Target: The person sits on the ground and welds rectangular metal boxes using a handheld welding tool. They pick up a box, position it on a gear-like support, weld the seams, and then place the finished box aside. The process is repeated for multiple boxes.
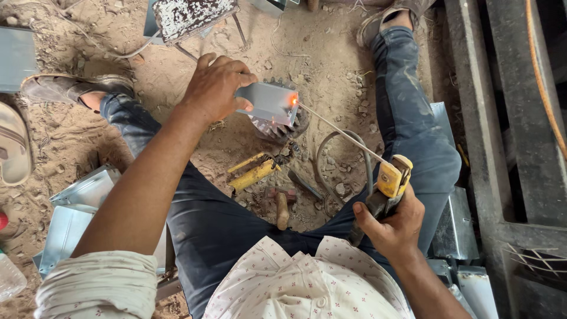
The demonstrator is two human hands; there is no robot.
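The folded sheet-metal box [269, 103] sat at upper centre of the frame, resting on a toothed gear wheel [283, 127] on the sandy ground [331, 65]. It looked light, stiff and sharp-edged, hot near the glowing weld spot [293, 100], so best held at its far, left end. The left hand [215, 88] gripped it there, fingers curled over the top. The right hand [393, 227], lower right, was wrapped tightly round the yellow electrode holder [390, 183], whose welding rod [339, 130] touched the box. More open, empty-looking metal boxes [77, 207] lay lower left.
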